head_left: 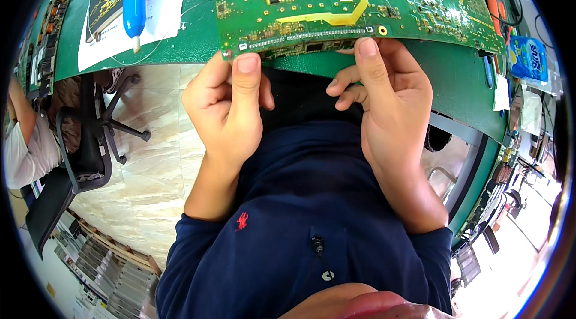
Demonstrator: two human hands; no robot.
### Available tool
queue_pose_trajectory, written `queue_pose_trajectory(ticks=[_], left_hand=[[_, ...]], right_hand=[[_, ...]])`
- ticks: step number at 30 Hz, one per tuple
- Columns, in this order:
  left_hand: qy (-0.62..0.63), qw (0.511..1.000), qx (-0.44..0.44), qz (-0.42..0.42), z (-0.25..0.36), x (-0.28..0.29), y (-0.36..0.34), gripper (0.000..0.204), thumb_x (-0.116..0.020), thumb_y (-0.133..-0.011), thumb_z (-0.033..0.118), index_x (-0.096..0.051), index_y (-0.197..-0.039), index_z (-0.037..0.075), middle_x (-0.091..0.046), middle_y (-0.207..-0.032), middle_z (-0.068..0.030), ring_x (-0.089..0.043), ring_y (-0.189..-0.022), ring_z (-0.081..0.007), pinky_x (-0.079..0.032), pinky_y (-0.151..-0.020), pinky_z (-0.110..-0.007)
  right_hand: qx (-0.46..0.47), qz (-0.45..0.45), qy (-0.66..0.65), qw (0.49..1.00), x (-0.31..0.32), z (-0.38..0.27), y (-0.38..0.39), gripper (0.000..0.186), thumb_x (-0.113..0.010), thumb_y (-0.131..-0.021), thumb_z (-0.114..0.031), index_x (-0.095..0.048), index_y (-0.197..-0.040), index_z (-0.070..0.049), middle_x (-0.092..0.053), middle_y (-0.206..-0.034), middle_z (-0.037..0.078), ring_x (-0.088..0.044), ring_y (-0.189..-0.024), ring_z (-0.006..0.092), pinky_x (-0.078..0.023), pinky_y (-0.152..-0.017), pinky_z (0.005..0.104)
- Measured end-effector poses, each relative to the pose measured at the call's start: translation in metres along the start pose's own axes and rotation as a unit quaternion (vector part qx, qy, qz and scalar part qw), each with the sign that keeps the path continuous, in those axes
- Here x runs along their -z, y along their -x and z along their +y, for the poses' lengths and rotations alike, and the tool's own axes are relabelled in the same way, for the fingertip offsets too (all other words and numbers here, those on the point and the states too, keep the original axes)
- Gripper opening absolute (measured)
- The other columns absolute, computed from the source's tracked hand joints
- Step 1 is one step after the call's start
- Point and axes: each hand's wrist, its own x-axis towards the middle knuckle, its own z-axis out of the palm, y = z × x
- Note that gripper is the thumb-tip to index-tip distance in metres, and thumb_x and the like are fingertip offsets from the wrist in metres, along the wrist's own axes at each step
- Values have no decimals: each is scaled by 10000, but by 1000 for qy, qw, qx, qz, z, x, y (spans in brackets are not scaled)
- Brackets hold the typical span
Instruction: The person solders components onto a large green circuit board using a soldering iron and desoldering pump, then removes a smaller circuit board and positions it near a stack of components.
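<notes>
My left hand (228, 106) sat at ten o'clock and my right hand (393, 88) at two. My left thumb (246, 79) and right thumb (372, 67) pointed nearly straight toward twelve, pressing in a pinch. Two right fingers (344, 81) curled toward nine; the left index finger probably bent behind its thumb, its tip hidden. My left forearm (211, 190) ran from eight, my right forearm (417, 199) from four.

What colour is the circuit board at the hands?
The circuit board is green with yellow traces, clearest in the head view.
</notes>
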Motion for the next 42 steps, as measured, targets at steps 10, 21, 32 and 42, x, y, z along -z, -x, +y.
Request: queue_pose_trajectory(ticks=[10, 21, 32, 42], left_hand=[[90, 996, -7, -1, -13, 4, 2, 229, -570, -983, 138, -636, -1053, -69, -578, -686, -17, -479, -480, -53, -350, -431, -195], [98, 995, -18, -16, -12, 6, -1, 199, -573, -969, 104, -638, -1029, -74, -573, -665, -14, -475, -481, -49, -354, -436, -193], [97, 995, -4, 8, -8, 1, -3, 158, -613, -945, 75, -588, -833, -34, -549, -549, 4, -466, -456, -29, -345, -428, -200], [-61, 993, -86, -56, -15, 29, -13, 158, -769, -746, -59, -652, -849, -30, -565, -574, 17, -458, -495, -12, -321, -469, -179]], right_hand=[[1, 4, 26, 1000, -5, -1, 0, 272, -585, -985, -229, -541, -1043, 33, -598, -823, 70, -624, -600, 153, -470, -484, 229], [7, 5, 0, 1000, -4, 3, -1, 291, -649, -949, -237, -548, -1023, 26, -615, -834, 71, -557, -557, 91, -424, -484, 203], [24, 28, 69, 997, -9, 5, 2, 247, -567, -992, -202, -531, -1070, 29, -605, -873, 88, -595, -602, 140, -460, -484, 228], [30, 6, 171, 985, -1, -7, 11, 237, -627, -933, -66, -574, -1115, 76, -656, -1065, 163, -674, -747, 183, -528, -579, 232]])
